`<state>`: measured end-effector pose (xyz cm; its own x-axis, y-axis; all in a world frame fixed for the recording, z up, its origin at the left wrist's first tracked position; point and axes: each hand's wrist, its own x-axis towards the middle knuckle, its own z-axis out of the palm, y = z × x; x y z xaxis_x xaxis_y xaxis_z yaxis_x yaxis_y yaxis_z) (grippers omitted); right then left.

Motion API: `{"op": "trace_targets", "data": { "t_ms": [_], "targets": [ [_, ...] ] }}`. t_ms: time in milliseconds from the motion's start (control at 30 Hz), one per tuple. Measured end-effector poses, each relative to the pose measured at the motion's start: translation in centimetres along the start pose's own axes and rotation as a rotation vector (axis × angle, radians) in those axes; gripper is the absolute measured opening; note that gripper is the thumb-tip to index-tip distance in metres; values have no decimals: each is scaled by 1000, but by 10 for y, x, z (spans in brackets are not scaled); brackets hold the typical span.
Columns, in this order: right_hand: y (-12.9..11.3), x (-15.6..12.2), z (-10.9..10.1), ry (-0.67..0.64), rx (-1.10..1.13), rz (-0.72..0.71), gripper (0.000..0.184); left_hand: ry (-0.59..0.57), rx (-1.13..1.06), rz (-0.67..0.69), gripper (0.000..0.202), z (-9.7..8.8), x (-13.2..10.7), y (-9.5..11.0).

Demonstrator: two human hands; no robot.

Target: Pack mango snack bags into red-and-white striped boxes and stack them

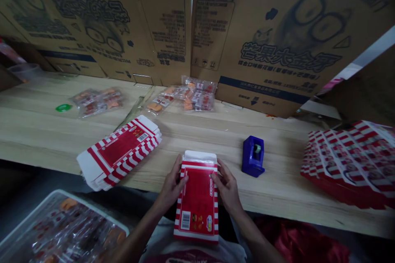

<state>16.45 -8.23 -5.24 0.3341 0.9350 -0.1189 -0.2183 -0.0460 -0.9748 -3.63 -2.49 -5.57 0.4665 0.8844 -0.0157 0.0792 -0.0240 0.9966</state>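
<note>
Hiding partly behind the red box (198,195), left fingers (181,183) and right fingers (218,181) grip it.

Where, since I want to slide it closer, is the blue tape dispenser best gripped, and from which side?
I'd pinch the tape dispenser across its two long sides, from above, with the nearer right hand once it leaves the red-striped box. Its body looks longer than wide, and the tape roll sits in the hollow between those sides.
</note>
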Motion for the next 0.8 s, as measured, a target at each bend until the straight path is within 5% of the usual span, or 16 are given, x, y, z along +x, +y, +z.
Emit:
{"op": "trace_targets", "data": {
  "t_ms": [233, 433, 500, 700, 800],
  "targets": [
    [8, -12, -6, -38, -105, -27, 46, -81, -91, -66, 65, 1, -11, 4],
    [3, -18, -8, -73, -307, -82, 15, -131, 160, -22, 38, -2, -9, 10],
    [2, -15, -10, -98, -334, -106, 17, -149, 166, -2, 28, -1, -5, 12],
    [2, -6, -4, -17, -225, -133, 22, 24, 55, 59, 26, 4, 9, 12],
    [-2, -3, 4, 47, -79, -79, 28, 115, -115, -27, 27, 6, 9, 7]
  ]
}}
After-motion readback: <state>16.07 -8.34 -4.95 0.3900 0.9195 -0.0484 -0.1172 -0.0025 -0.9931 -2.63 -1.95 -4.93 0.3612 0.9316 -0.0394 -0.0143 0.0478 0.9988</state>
